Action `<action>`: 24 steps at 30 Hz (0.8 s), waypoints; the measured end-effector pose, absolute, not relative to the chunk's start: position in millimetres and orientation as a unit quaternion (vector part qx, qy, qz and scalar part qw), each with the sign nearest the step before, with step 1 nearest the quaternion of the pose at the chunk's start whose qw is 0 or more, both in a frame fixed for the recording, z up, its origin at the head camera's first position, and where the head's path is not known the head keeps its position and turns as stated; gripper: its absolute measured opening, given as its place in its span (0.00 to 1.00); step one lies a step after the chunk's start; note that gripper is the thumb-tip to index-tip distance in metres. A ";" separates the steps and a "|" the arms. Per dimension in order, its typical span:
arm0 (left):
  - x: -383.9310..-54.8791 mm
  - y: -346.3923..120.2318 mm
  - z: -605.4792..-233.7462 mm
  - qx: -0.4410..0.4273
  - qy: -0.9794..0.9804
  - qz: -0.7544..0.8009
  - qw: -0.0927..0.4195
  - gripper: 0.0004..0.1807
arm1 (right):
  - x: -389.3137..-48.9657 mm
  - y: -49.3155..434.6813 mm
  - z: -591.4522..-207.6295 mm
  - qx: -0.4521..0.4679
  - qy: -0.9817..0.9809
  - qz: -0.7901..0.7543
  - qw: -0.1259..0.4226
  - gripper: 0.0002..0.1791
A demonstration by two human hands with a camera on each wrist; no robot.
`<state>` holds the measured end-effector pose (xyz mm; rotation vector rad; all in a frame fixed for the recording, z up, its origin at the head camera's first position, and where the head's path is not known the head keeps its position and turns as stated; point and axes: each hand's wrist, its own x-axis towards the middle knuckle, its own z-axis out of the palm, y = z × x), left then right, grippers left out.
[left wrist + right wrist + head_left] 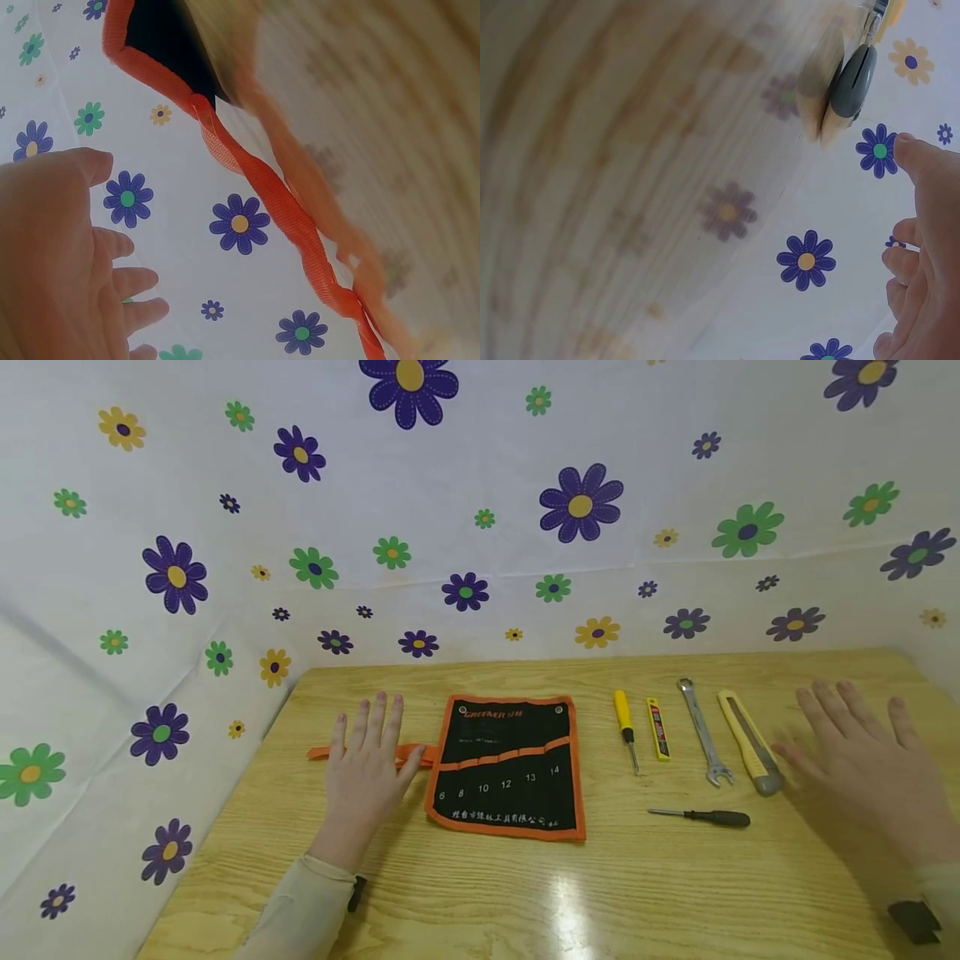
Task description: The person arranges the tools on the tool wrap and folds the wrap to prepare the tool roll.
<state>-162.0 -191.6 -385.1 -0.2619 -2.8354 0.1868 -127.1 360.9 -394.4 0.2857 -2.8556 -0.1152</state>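
Observation:
My left hand [366, 781], fingers straight, lies over the orange strap [318, 752] of a black tool pouch with orange trim [510, 802]. In the left wrist view the strap [277, 199] runs twisted past that hand [60, 247], outside its fingers. At the right, my right hand [862, 760] is spread with straight fingers and holds nothing. Its thumb points at the grey end of a yellow utility knife [746, 739], whose end [853, 82] also shows in the right wrist view. The pouch lies flat, its numbered pockets facing up.
Between pouch and right hand lie a yellow-handled tool with a thin metal shaft [624, 718], a small yellow packet [658, 731], a combination wrench [703, 731] and a black-handled screwdriver [720, 817]. A flowered white cloth [480, 627] stands behind the wooden table [465, 893] and along its left side.

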 end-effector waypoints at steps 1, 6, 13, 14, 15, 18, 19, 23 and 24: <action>-161.7 -191.3 -385.2 -0.091 -0.983 0.063 0.143 0.43 | -127.7 361.1 -394.2 0.094 -0.987 -0.037 0.128 0.48; -160.0 -189.5 -383.9 -0.093 -0.983 0.056 0.145 0.42 | -128.3 361.1 -389.7 0.057 -0.994 0.000 0.094 0.48; -152.0 -178.1 -382.4 -0.097 -0.990 -0.043 0.095 0.39 | -126.4 355.1 -386.1 0.056 -0.993 0.028 0.095 0.47; -150.5 -175.9 -383.2 -0.101 -0.989 -0.059 0.087 0.39 | -127.0 353.0 -386.4 0.061 -0.993 0.035 0.097 0.46; -149.2 -173.7 -384.2 -0.106 -0.988 -0.072 0.084 0.38 | -127.8 350.5 -387.2 0.067 -0.992 0.044 0.098 0.46; -145.9 -167.5 -388.0 -0.129 -0.982 -0.104 0.087 0.37 | -130.7 338.2 -389.4 0.080 -0.989 0.082 0.098 0.44; -144.9 -165.6 -389.9 -0.136 -0.980 -0.112 0.087 0.36 | -131.6 333.1 -390.2 0.084 -0.987 0.092 0.097 0.43; -140.5 -158.3 -397.4 -0.157 -0.974 -0.142 0.077 0.37 | -133.6 310.0 -390.9 0.112 -0.982 0.122 0.088 0.42; -139.7 -156.8 -399.8 -0.160 -0.973 -0.147 0.074 0.37 | -134.3 303.3 -390.8 0.120 -0.981 0.124 0.085 0.41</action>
